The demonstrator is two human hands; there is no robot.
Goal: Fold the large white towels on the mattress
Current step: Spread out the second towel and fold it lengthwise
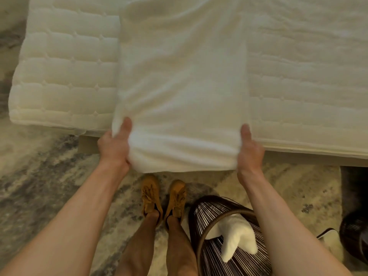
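Observation:
A large white towel [183, 80], folded into a long strip, lies across the quilted mattress [65, 76] and hangs over its near edge. My left hand [114, 145] grips the towel's near left corner, thumb on top. At the near right corner my right hand [249, 149] holds the towel the same way. The fingers of both hands are hidden under the cloth. Another white towel [237, 239] hangs out of a dark wicker basket [217, 236] on the floor at my right.
A second white sheet or towel [310, 62] is spread over the right part of the mattress. My feet in tan shoes [164, 196] stand on a mottled rug [39, 176] close to the bed. A dark round object [354, 238] sits at the far right.

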